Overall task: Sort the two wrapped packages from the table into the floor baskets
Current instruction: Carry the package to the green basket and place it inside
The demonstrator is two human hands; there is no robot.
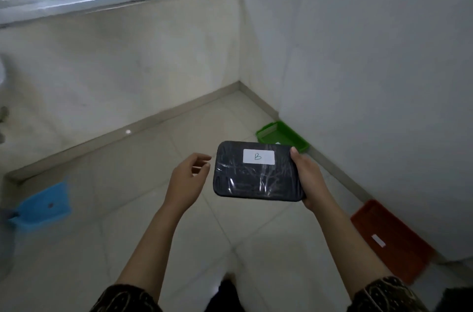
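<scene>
A flat black package wrapped in clear film (253, 178) carries a white label marked "B". My right hand (309, 178) grips it by its right edge and holds it level above the tiled floor. My left hand (186, 178) hovers just left of the package with fingers apart, not touching it. Three baskets stand on the floor: a green basket (289, 134) by the right wall just beyond the package, an orange basket (394, 237) with a white label nearer along that wall, and a blue basket (43, 205) at the left.
White walls meet in a corner ahead, with a window high on the left wall. The light tiled floor (158, 148) spreads between the baskets. The table does not show in this view.
</scene>
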